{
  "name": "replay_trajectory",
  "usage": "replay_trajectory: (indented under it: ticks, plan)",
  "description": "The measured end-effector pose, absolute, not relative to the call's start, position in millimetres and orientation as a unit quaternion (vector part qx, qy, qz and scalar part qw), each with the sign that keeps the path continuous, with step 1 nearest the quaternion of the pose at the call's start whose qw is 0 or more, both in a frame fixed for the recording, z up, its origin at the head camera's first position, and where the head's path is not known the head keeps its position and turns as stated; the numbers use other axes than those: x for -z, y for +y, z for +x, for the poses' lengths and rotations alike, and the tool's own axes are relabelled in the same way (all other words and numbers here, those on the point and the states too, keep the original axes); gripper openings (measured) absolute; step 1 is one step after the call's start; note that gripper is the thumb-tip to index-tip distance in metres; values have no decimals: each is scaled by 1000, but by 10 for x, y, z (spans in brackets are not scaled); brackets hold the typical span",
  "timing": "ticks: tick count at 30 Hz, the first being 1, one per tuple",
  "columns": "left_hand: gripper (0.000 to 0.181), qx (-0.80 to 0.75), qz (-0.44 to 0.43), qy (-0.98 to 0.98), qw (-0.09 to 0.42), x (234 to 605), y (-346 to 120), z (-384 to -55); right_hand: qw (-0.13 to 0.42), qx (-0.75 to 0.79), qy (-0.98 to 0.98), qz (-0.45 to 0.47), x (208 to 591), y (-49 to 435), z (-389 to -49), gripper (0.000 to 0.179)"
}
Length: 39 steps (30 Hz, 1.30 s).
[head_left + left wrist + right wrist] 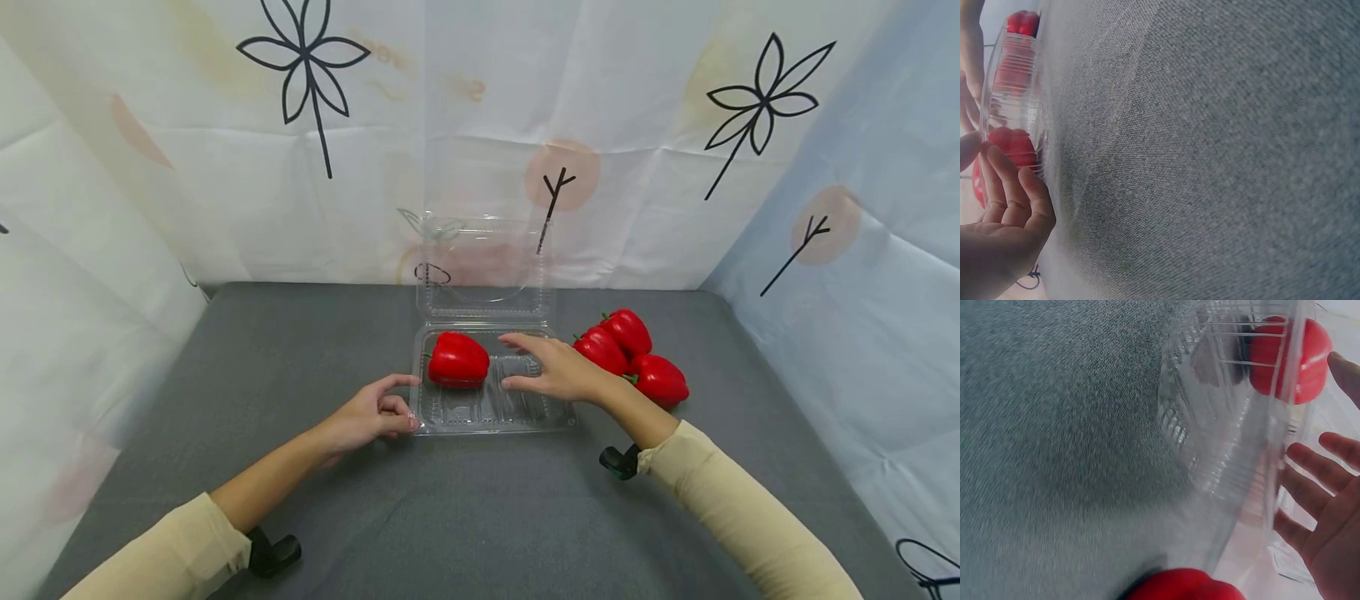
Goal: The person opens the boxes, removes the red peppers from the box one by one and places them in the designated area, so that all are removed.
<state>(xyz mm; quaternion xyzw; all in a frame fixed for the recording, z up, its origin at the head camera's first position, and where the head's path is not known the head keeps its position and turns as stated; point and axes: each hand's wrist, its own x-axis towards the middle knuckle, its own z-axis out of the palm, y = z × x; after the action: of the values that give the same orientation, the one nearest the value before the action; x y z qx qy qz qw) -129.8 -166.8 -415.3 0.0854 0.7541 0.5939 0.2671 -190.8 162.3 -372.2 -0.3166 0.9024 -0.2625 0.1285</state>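
A clear plastic clamshell container (pixel 491 423) lies with its lid raised at the back. One red bell pepper (pixel 457 360) sits in the left part of its base. The left hand (pixel 381 408) holds the container's near left edge, thumb at the rim and fingers against the side wall, as the left wrist view shows. Over the right part of the base hovers the right hand (pixel 551 367), fingers spread and holding nothing. In the right wrist view, its fingers (pixel 1313 465) overlap the container's rim, with the bell pepper (pixel 1304 362) beyond the thumb.
Three more red bell peppers, including a front one (pixel 660 381), lie clustered right of the container, beside the right wrist. The raised lid (pixel 486 267) stands near the patterned cloth backdrop (pixel 637 225). Grey cloth covers the table (pixel 487 517).
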Motion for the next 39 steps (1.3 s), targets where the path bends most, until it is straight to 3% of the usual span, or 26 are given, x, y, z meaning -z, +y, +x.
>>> replay_trajectory:
  ticks: [15,39]
  plan:
    - [67,-593,82,754,269,4141,-1673,-1300,175,257,894,-321,3803,1318,-1991,76]
    - [65,-593,76,755,271,4165,-1668,-1299,188,225,911,-291,3857,1099,-2022,77]
